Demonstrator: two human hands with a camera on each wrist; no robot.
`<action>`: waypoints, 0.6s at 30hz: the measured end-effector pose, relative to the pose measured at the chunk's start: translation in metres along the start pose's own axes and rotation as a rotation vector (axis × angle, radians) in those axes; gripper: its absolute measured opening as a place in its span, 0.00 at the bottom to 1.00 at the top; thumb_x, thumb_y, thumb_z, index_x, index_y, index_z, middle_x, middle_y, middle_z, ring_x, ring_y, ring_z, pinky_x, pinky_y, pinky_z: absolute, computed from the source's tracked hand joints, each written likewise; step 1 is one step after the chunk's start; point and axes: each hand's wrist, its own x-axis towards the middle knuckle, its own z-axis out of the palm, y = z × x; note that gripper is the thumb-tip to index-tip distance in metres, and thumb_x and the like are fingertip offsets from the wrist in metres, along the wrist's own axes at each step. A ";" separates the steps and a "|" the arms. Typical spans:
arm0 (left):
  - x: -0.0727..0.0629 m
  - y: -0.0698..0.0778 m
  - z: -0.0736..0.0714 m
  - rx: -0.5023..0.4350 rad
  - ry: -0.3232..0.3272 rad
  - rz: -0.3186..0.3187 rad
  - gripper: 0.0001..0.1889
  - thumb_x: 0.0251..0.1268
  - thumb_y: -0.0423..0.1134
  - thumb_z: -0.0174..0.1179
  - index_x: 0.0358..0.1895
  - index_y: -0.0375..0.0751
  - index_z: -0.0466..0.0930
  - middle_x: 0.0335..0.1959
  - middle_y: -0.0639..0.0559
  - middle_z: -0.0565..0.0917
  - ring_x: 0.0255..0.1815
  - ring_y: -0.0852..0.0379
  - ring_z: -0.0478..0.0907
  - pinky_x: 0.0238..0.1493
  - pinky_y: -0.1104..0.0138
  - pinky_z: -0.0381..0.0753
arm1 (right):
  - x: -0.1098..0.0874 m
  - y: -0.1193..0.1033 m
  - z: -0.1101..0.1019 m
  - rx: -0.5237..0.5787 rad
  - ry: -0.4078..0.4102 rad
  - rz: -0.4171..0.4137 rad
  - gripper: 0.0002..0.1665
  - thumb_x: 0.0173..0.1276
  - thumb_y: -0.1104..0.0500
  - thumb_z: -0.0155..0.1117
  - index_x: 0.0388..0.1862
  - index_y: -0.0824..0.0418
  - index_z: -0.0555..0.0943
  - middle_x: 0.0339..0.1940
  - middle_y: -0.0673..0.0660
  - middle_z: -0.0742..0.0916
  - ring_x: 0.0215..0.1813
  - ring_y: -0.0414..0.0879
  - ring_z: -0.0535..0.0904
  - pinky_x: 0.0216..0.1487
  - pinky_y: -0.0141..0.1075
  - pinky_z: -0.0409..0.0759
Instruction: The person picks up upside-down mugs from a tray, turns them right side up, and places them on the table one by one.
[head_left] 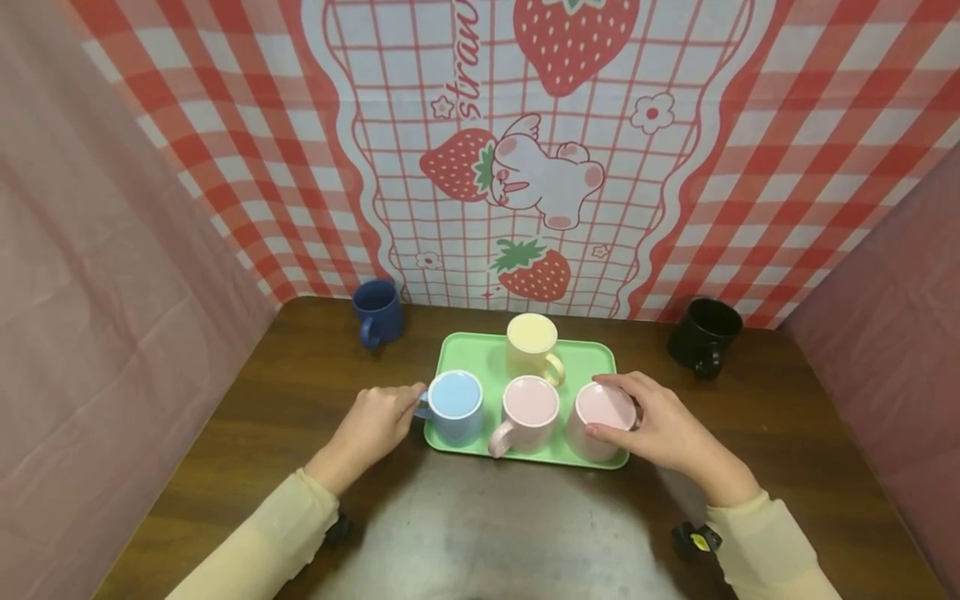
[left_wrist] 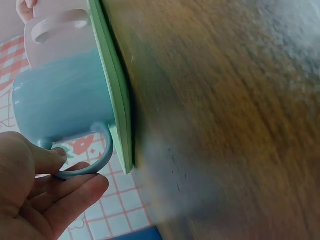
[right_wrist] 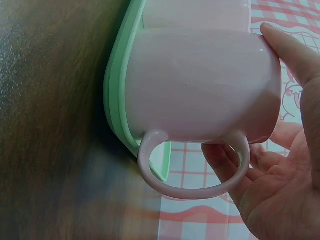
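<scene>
The left hand [head_left: 375, 429] pinches the handle [left_wrist: 108, 150] of the blue mug [head_left: 456, 408] at nine o'clock on the green tray [head_left: 480, 350]. The right hand [head_left: 662, 425], thumb and fingers spread around the pink mug [head_left: 596, 425], grips it near its top at four o'clock. At twelve o'clock beyond the table [head_left: 232, 467], sideways red lettering [head_left: 467, 62] on the cloth [head_left: 678, 67] reads "straw", cut off above.
</scene>
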 end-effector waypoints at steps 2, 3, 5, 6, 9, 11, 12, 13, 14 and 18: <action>0.000 -0.001 0.001 0.008 0.009 0.014 0.09 0.67 0.23 0.73 0.48 0.32 0.90 0.41 0.42 0.94 0.39 0.46 0.93 0.37 0.52 0.92 | 0.000 0.000 -0.001 0.000 -0.002 0.002 0.41 0.60 0.43 0.89 0.68 0.59 0.84 0.55 0.56 0.88 0.52 0.50 0.84 0.50 0.49 0.86; 0.001 -0.001 0.001 0.014 0.020 0.024 0.10 0.66 0.23 0.72 0.48 0.32 0.90 0.40 0.42 0.94 0.38 0.47 0.93 0.36 0.53 0.92 | 0.000 0.000 -0.001 -0.001 -0.003 0.002 0.41 0.60 0.43 0.89 0.68 0.59 0.84 0.55 0.56 0.88 0.52 0.50 0.84 0.50 0.49 0.85; 0.001 -0.002 0.002 0.031 0.058 0.046 0.10 0.64 0.22 0.72 0.47 0.32 0.89 0.37 0.44 0.93 0.35 0.49 0.92 0.33 0.53 0.91 | 0.000 -0.001 -0.001 -0.004 -0.003 0.001 0.41 0.61 0.43 0.89 0.68 0.59 0.84 0.55 0.56 0.88 0.52 0.50 0.84 0.50 0.49 0.85; 0.001 -0.003 0.002 0.039 0.084 0.057 0.11 0.63 0.21 0.72 0.47 0.32 0.89 0.37 0.44 0.93 0.35 0.49 0.92 0.33 0.53 0.91 | 0.001 -0.001 -0.001 -0.005 -0.003 0.001 0.41 0.61 0.43 0.89 0.68 0.59 0.84 0.55 0.56 0.88 0.52 0.50 0.84 0.50 0.49 0.85; 0.003 -0.005 0.002 0.056 0.174 0.089 0.12 0.60 0.20 0.71 0.46 0.32 0.88 0.36 0.43 0.92 0.35 0.48 0.92 0.32 0.53 0.90 | 0.001 -0.001 0.000 -0.005 -0.005 -0.001 0.41 0.61 0.43 0.88 0.68 0.59 0.84 0.55 0.56 0.88 0.53 0.50 0.84 0.50 0.50 0.86; 0.007 -0.007 0.001 0.062 0.229 0.100 0.13 0.59 0.19 0.71 0.46 0.31 0.87 0.38 0.41 0.93 0.36 0.46 0.92 0.32 0.51 0.91 | 0.001 -0.001 0.000 -0.006 -0.005 -0.001 0.41 0.61 0.43 0.89 0.68 0.59 0.84 0.55 0.56 0.88 0.52 0.50 0.84 0.50 0.49 0.86; 0.009 -0.008 -0.001 0.060 0.247 0.102 0.13 0.59 0.19 0.71 0.46 0.31 0.87 0.38 0.40 0.93 0.36 0.45 0.93 0.32 0.51 0.91 | 0.001 -0.001 -0.001 -0.005 -0.005 0.000 0.41 0.61 0.43 0.89 0.68 0.59 0.84 0.55 0.56 0.88 0.52 0.50 0.84 0.50 0.49 0.86; 0.012 -0.008 -0.002 0.059 0.264 0.102 0.12 0.59 0.19 0.70 0.46 0.31 0.87 0.37 0.40 0.93 0.35 0.44 0.92 0.30 0.50 0.90 | 0.001 -0.001 -0.001 -0.005 -0.005 0.001 0.41 0.61 0.43 0.89 0.68 0.59 0.84 0.55 0.56 0.88 0.52 0.50 0.84 0.50 0.49 0.86; 0.015 -0.009 -0.004 0.059 0.278 0.100 0.12 0.60 0.19 0.69 0.46 0.30 0.87 0.37 0.40 0.92 0.34 0.44 0.92 0.29 0.49 0.89 | 0.001 -0.001 -0.001 -0.005 -0.004 0.000 0.41 0.60 0.43 0.89 0.68 0.59 0.84 0.55 0.56 0.88 0.52 0.50 0.84 0.50 0.49 0.86; 0.026 -0.011 -0.010 0.058 0.329 0.076 0.11 0.62 0.18 0.68 0.46 0.30 0.87 0.33 0.40 0.92 0.28 0.43 0.90 0.24 0.47 0.86 | 0.001 -0.001 -0.001 -0.005 -0.006 0.009 0.41 0.61 0.43 0.88 0.68 0.59 0.84 0.55 0.57 0.88 0.53 0.51 0.84 0.50 0.50 0.86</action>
